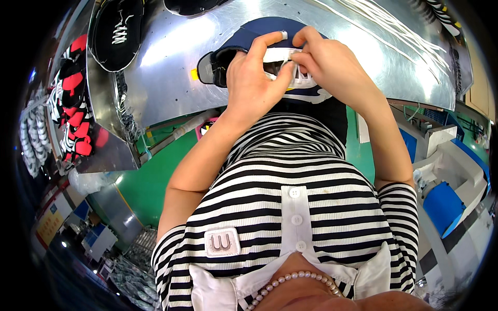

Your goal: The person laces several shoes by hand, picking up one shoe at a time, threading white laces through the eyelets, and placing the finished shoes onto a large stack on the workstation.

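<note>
- Head view: navy shoe point(259, 30) sits on the metal tabletop point(171, 93), at the near edge, mid-width, right in front of the wearer. Its open collar points left — probably turned crosswise so both hands get at the white strip point(279, 54) across its opening.
- Left hand point(251, 78): grasping the shoe from the left. Index finger reaches to the navy far side, thumb bent in at the white strip. Looks like a brace, stopping the shoe from rolling or sliding.
- Right hand point(329, 59): comes in from the right, thumb and fingertips pinched at the white strip, close to the left thumb. Reads as the fine-work hand; exact finger contact partly hidden.
- Both forearms come up from the near side, elbows out. Near-edge position likely keeps the reach short.
- White laces point(389, 31): loose bundle, far right on the tabletop, strands roughly parallel — probably spread that way so single strands lift without tangling.
- Black shoe point(115, 39): far left, white lacing up, well apart from the hands; likely out there to leave elbow room.
- Red-and-black pieces point(75, 103): heaped at the left, beyond the tabletop's side; too distorted to identify.
</note>
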Demonstrator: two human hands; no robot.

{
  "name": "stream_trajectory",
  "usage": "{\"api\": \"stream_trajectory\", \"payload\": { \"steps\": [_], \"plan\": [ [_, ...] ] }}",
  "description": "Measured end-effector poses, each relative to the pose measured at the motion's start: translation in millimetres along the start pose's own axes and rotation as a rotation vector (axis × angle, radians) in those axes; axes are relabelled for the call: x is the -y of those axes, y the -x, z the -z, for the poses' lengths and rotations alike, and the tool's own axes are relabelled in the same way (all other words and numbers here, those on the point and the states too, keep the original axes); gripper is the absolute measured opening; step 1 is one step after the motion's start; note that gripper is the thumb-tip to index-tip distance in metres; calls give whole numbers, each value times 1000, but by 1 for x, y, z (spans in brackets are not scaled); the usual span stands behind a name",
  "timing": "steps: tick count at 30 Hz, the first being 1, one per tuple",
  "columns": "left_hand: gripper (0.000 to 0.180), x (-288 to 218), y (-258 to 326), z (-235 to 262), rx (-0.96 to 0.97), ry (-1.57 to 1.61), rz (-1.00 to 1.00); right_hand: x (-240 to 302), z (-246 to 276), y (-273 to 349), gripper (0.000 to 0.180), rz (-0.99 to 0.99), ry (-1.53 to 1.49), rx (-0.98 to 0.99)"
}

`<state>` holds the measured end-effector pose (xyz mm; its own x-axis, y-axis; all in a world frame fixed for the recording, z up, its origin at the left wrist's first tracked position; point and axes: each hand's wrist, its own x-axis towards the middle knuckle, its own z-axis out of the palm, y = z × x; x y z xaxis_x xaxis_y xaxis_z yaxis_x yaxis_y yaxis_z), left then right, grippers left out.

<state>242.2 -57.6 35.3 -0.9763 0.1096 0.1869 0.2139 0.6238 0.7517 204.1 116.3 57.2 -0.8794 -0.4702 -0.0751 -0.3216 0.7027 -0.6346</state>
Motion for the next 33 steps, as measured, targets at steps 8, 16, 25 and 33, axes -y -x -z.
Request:
{"api": "stream_trajectory", "payload": {
  "steps": [8,16,25,33],
  "plan": [
    [45,4,-4,-3,-69,-32,29,9,15,24,20,9,89,-108],
    [39,2,-5,-8,-147,-189,-27,-2,6,34,19,-39,-55,-235],
    [39,2,-4,-7,-157,-148,-30,-1,4,24,21,-22,-118,-216],
    [39,4,-7,-9,-171,-173,-10,2,7,33,20,-101,-198,-211]
  ]
}}
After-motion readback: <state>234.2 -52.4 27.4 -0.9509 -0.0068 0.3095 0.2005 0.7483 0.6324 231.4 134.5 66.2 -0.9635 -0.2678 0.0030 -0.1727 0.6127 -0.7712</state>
